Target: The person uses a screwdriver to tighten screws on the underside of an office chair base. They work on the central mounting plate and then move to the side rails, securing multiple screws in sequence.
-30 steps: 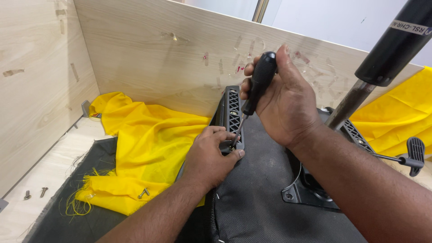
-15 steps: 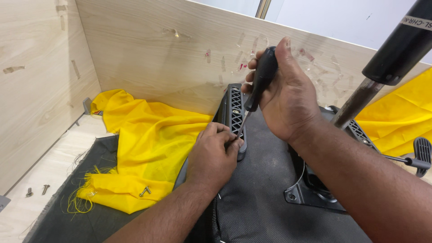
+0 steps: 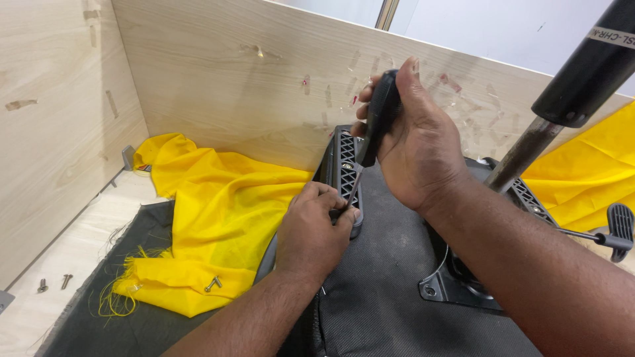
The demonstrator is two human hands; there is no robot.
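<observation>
R hand (image 3: 417, 142) fingers wrapped tight round black-handled screwdriver (image 3: 374, 125), shaft angled down-left, wrist bent, forearm from lower right. L hand (image 3: 312, 228) fingertips pinched at the tip, on black mesh plastic chair part (image 3: 346, 162) atop grey fabric seat underside (image 3: 383, 291). Yellow cloth (image 3: 211, 205) just left.

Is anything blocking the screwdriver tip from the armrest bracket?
Nothing visible: the black-handled screwdriver in the right hand runs straight down to the black plastic armrest bracket, where the left hand steadies its tip.
</observation>
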